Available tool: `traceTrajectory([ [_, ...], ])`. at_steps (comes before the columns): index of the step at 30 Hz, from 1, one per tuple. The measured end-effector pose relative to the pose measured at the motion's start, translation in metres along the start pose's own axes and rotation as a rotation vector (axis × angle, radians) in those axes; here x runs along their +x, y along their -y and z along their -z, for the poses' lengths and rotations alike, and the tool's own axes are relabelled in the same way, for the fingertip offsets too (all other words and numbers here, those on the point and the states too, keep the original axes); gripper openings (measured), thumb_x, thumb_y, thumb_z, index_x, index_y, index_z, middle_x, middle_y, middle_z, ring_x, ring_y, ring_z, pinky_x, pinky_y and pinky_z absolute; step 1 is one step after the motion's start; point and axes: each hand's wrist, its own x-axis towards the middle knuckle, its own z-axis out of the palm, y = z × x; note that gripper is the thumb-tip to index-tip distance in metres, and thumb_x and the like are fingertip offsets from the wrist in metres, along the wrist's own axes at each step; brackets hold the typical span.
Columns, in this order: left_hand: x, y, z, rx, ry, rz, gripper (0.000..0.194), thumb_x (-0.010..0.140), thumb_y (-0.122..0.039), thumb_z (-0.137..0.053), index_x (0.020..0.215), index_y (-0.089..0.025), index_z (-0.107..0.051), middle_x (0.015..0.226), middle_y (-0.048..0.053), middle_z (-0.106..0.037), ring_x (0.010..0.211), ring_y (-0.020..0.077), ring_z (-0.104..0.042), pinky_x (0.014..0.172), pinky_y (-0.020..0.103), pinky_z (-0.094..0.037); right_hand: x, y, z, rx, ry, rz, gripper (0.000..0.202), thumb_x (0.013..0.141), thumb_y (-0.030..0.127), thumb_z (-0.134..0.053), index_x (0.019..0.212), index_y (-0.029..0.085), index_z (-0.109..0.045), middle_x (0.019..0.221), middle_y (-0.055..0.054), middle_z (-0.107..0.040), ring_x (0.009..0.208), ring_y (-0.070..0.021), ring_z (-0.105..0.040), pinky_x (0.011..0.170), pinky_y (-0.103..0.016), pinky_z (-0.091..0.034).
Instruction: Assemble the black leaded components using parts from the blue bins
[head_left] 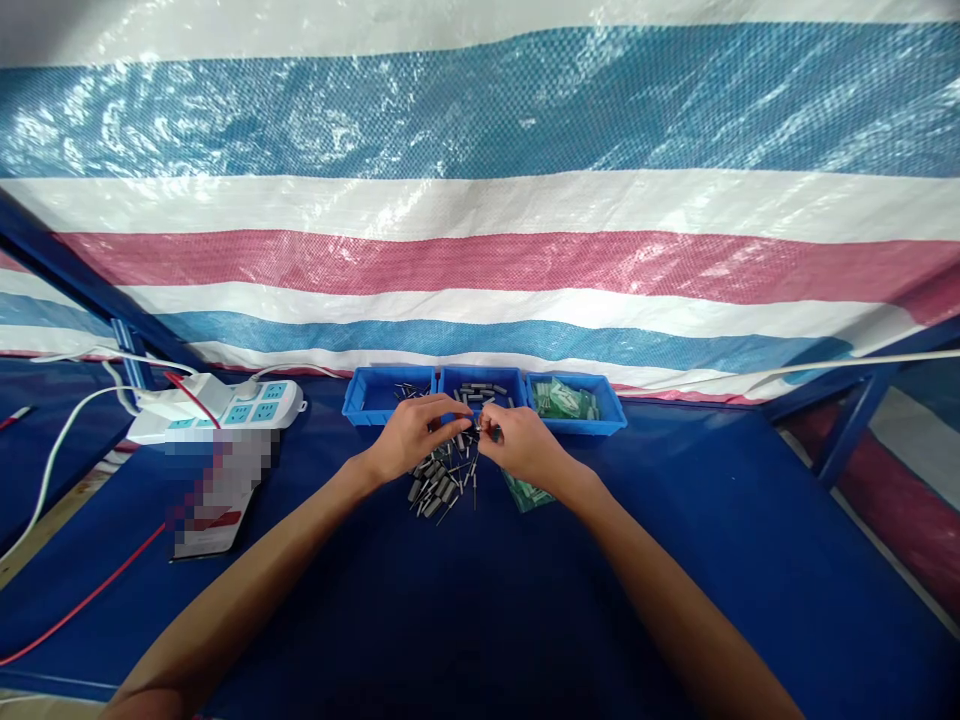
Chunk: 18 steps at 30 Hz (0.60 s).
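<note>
Taking the meeting fingertips as the centre of my dial, I have both arms reaching forward over the blue table (pixel 480 610), the left forearm coming in from eight o'clock and the right from four. My left hand (pixel 412 438) is palm-down, fingers stretched inward with the thumb beneath. My right hand (pixel 529 442) is curled, thumb and forefinger pinched together on a small part (pixel 478 429) right at the centre. Whether the left fingertips also grip it, I cannot tell (they sit just beside it). The part's shape is too small to read. Toward seven o'clock lies a heap of grey-and-black pieces (pixel 431 490), its upper edge covered by my left hand. A green packet (pixel 531 495), between four and five, is partly hidden under my right hand and wrist. The middle blue bin (pixel 448 385), at twelve, has its front blocked by my fingers. Between eight and nine, a flat device (pixel 214 535) is mostly pixelated.
</note>
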Motion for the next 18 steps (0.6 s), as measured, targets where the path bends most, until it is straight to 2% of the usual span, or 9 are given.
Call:
traceTrajectory([
  [3,0.000,0.001,0.000,0.002,-0.019,-0.006,0.027,0.090,-0.038,-0.052,0.096,-0.017,-0.067,0.086,0.004,-0.067,0.056,0.0075,-0.047,0.055,0.020,-0.038,0.000,-0.001,-0.001,0.037,-0.014,0.045,0.008,0.080,0.015,-0.048,0.078,0.016,-0.056,0.062,0.002,-0.053,0.057,-0.0109,-0.045,0.057,-0.022,-0.029],
  [8,0.000,0.001,0.001,-0.001,-0.012,0.001,0.023,0.088,-0.037,-0.056,0.092,-0.017,-0.067,0.082,0.002,-0.066,0.057,0.0072,-0.048,0.055,0.019,-0.039,0.001,-0.003,0.003,0.173,-0.106,0.114,0.021,0.090,0.021,-0.041,0.084,0.015,-0.060,0.073,-0.002,-0.059,0.062,-0.0115,-0.048,0.060,-0.022,-0.033],
  [11,0.000,-0.002,0.001,-0.012,-0.023,-0.018,0.024,0.089,-0.036,-0.054,0.091,-0.016,-0.067,0.079,0.002,-0.065,0.062,0.0086,-0.053,0.059,0.020,-0.040,0.001,-0.002,0.005,0.217,-0.141,0.094,0.024,0.093,0.025,-0.040,0.083,0.015,-0.060,0.067,0.000,-0.057,0.057,-0.0102,-0.046,0.059,-0.022,-0.032],
  [14,-0.001,-0.006,0.000,-0.026,-0.027,-0.028,0.029,0.091,-0.037,-0.050,0.085,-0.015,-0.068,0.073,0.002,-0.064,0.064,0.0095,-0.055,0.061,0.020,-0.040,0.001,-0.001,0.005,0.236,-0.124,0.064,0.027,0.093,0.027,-0.040,0.076,0.016,-0.058,0.058,0.003,-0.052,0.053,-0.0098,-0.045,0.057,-0.022,-0.031],
  [18,-0.001,-0.009,0.000,-0.023,-0.031,0.006,0.032,0.092,-0.039,-0.047,0.086,-0.015,-0.067,0.075,0.002,-0.064,0.066,0.0103,-0.055,0.062,0.021,-0.041,0.000,0.001,0.004,0.264,-0.063,0.031,0.027,0.094,0.029,-0.038,0.076,0.017,-0.055,0.057,0.003,-0.052,0.052,-0.0103,-0.046,0.056,-0.022,-0.032],
])
